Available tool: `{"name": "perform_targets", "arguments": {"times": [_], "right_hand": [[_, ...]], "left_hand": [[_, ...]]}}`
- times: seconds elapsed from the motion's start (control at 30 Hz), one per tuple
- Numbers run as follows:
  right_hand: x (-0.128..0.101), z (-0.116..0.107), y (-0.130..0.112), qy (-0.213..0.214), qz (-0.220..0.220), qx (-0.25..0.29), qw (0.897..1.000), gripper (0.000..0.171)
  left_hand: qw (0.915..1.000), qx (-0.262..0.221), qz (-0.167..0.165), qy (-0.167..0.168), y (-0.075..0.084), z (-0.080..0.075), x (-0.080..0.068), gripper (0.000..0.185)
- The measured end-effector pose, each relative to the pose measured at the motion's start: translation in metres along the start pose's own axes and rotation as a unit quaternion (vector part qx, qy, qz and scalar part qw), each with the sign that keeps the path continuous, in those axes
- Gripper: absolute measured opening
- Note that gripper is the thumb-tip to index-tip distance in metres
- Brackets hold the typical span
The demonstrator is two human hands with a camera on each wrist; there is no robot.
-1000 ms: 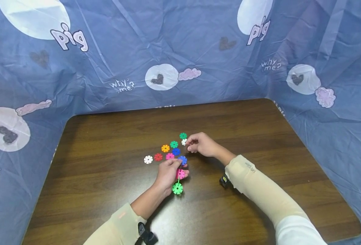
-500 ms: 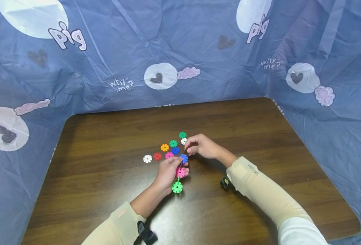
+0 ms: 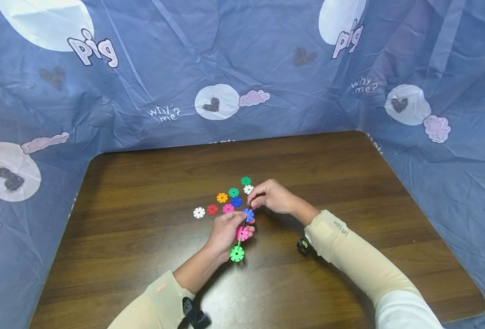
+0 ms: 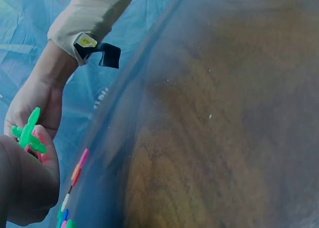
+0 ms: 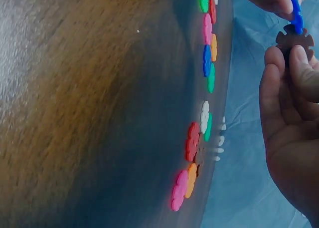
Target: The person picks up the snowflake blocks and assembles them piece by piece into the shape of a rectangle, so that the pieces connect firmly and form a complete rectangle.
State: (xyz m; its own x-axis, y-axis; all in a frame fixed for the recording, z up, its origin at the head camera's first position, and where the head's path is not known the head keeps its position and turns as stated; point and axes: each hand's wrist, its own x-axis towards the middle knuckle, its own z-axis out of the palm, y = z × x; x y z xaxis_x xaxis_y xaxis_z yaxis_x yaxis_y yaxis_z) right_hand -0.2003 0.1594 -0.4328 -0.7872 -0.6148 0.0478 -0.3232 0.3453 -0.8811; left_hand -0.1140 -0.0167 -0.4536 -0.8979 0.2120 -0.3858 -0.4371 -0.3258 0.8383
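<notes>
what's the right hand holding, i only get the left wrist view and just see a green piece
observer: the right hand pinches a brown disc; the right wrist view shows it.
operator: how near is it to the other hand
observer: right against the blue disc that tops the chain gripped by the left hand; I cannot tell if they are joined.
operator: how many loose pieces on the table
observer: eight loose discs lie flat on the table, just beyond the left hand.
</notes>
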Motion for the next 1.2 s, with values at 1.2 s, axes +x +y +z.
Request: {"name": "perform_targets", "arguments": {"times": [1.2], "right_hand": [[0.000, -0.019, 0.039, 0.039, 0.052, -0.202, 0.977, 0.015]], "left_hand": [[0.9953, -0.041, -0.067, -0.058, -0.005, 0.002, 0.007, 0.038]]}}
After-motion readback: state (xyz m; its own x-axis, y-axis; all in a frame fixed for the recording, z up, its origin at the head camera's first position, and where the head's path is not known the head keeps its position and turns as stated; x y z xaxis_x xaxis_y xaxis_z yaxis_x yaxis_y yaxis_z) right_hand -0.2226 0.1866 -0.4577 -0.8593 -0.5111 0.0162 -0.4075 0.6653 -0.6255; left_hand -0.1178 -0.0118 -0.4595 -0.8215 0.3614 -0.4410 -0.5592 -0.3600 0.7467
